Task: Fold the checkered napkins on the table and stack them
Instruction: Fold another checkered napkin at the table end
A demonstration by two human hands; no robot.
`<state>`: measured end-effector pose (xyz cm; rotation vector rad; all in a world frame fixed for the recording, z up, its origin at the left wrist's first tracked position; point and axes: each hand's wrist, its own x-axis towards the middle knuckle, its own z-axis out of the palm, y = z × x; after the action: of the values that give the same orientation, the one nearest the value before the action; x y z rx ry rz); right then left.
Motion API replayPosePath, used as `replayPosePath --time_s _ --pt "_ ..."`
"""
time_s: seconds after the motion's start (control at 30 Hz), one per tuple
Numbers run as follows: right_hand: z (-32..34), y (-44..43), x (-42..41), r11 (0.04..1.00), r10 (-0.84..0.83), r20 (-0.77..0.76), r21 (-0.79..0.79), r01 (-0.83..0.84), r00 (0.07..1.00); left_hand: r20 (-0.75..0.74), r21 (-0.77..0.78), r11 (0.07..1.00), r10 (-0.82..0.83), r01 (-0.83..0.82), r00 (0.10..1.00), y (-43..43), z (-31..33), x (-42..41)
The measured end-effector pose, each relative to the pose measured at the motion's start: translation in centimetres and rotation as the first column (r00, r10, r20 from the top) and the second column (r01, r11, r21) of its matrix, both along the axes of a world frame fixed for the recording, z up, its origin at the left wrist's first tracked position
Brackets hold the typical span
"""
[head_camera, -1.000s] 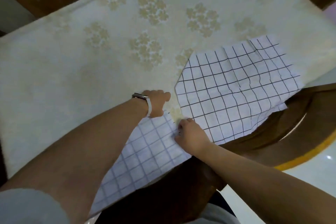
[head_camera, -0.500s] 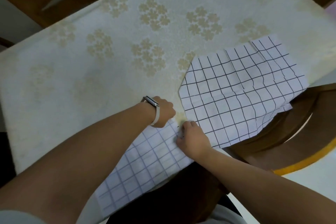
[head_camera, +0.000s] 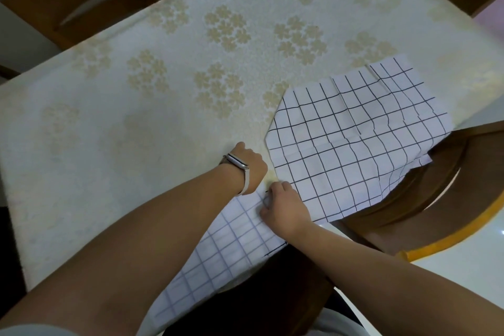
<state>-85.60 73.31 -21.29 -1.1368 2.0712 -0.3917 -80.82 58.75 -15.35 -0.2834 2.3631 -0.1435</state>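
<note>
Left hand (head_camera: 249,165) clenched on the near napkin (head_camera: 231,248); right hand (head_camera: 283,206) pinches its edge; second napkin (head_camera: 351,139) at two o'clock.

Your table (head_camera: 136,123) is covered with a cloth that looks matt and slightly grainy, cream, with pale gold flower prints in it. The napkin on the right (head_camera: 354,144) looks thin and stiff, almost like paper, with sharp creases and a matt white face under black grid lines. The napkin near you (head_camera: 231,248) shows the same matt white material, but its lines look fainter and bluish; you cannot tell from here if it is cloth or paper. On your left wrist you wear a watch (head_camera: 237,162) with a smooth pale strap, perhaps rubber or plastic. The chairs (head_camera: 81,0) are brown wood with a soft shine. The floor (head_camera: 463,267) looks glossy and white.
</note>
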Motion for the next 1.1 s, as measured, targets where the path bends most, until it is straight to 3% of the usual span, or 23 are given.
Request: replayPosePath --time_s 0.17,0.27,0.37,0.6,0.87,1.1 --pt "0.6 -0.2 -0.2 0.998 -0.063 0.100 -0.020 0.065 0.993 -0.177 0.088 0.996 -0.016 0.032 0.984 -1.6 1.0 1.7" --pt "1.1 0.0 -0.5 0.987 -0.160 0.184 0.023 0.158 0.970 -0.308 0.045 0.997 -0.042 0.059 0.950 -2.6 1.1 3.1" --pt "1.3 0.5 -0.8 0.981 -0.191 0.167 0.051 0.185 0.967 -0.325 0.011 0.998 -0.048 0.054 0.944 -3.0 1.0 4.0" --pt "1.8 -0.4 -2.2 0.991 -0.129 -0.002 0.026 0.129 0.992 -0.290 -0.044 0.999 0.003 -0.017 0.957 -2.9 0.0 3.6" --pt "4.4 -5.5 -4.6 0.985 -0.008 -0.294 -0.168 -0.043 0.956 -0.518 -0.109 0.982 0.075 -0.152 0.852 -5.8 3.0 6.6" --pt "8.6 -7.8 -2.9 0.838 0.082 -0.526 -0.424 -0.344 0.846 -0.658 -0.167 0.956 0.074 -0.242 0.749 -6.5 6.9 11.6"
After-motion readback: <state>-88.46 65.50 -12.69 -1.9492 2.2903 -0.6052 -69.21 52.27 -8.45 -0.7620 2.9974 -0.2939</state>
